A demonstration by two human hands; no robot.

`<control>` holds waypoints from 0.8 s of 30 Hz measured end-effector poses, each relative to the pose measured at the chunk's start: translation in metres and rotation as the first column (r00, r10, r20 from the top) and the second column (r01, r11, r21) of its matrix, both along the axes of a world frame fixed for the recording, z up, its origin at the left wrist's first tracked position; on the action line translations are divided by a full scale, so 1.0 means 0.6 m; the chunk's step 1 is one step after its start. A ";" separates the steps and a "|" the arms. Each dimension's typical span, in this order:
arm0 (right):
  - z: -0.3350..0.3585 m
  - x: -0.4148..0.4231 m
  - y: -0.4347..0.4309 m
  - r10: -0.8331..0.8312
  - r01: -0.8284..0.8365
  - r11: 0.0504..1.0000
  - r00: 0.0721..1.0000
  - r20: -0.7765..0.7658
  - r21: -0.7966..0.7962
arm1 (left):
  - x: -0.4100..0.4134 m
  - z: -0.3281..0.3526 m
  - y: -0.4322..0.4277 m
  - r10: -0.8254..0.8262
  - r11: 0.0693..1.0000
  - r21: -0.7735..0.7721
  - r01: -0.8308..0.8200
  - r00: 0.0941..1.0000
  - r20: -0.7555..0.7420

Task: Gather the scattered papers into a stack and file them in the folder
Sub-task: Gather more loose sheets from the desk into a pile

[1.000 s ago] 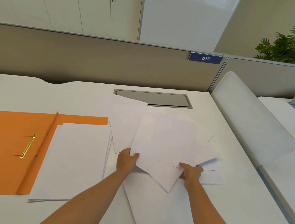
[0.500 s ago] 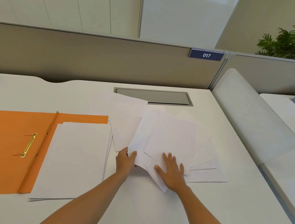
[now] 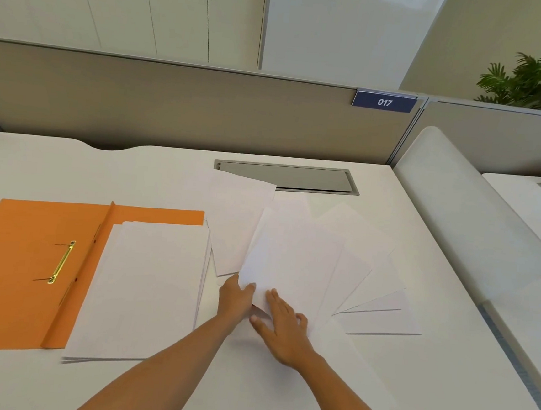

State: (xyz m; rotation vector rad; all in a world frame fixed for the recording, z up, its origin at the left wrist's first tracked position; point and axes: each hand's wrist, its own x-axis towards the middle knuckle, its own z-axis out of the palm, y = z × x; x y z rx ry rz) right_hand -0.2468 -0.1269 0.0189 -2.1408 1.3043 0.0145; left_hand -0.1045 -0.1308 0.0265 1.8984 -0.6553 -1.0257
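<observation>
An open orange folder (image 3: pixel 18 267) with a brass fastener (image 3: pixel 62 262) lies at the left of the white desk (image 3: pixel 444 367). A neat stack of white sheets (image 3: pixel 144 288) rests on its right half. Several loose white papers (image 3: pixel 294 259) fan out over the middle of the desk. My left hand (image 3: pixel 234 299) pinches the lower left corner of the topmost sheets, thumb on top. My right hand (image 3: pixel 284 327) lies flat with straight fingers on the fan's lower edge, close beside the left hand.
A grey cable hatch (image 3: pixel 286 176) is set into the desk behind the papers. A beige partition with a blue 017 sign (image 3: pixel 384 102) closes the back. A white curved divider (image 3: pixel 467 215) borders the right side, with another desk beyond.
My right hand left the fan's right corner, slid left and now presses flat beside my left hand. The fanned sheets have drawn closer together toward the left.
</observation>
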 end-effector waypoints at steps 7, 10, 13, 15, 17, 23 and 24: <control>-0.010 -0.046 0.053 0.167 -0.200 0.952 0.974 -0.155 -0.232 | 0.052 0.009 -0.008 0.172 0.983 -0.055 -0.176 0.983 -0.070; -0.009 -0.067 0.069 0.203 -0.237 0.949 0.964 -0.173 -0.207 | 0.083 0.012 -0.007 0.248 0.961 -0.091 -0.263 0.957 -0.148; -0.022 -0.081 0.067 0.172 -0.207 0.966 0.962 -0.214 -0.155 | 0.107 0.013 -0.002 0.320 0.929 -0.122 -0.349 0.924 -0.209; -0.032 -0.087 0.059 0.116 -0.144 0.982 0.970 -0.212 -0.120 | 0.120 0.009 0.004 0.354 0.911 -0.134 -0.390 0.906 -0.234; -0.038 -0.088 0.048 0.069 -0.089 0.992 0.978 -0.199 -0.094 | 0.130 0.004 0.012 0.377 0.898 -0.138 -0.418 0.893 -0.247; -0.026 -0.065 0.002 -0.052 0.038 0.996 0.982 -0.181 -0.085 | 0.146 -0.009 0.041 0.440 0.870 -0.122 -0.478 0.863 -0.250; -0.024 -0.057 -0.004 -0.073 0.060 0.995 0.981 -0.177 -0.081 | 0.148 -0.010 0.046 0.444 0.866 -0.126 -0.484 0.860 -0.252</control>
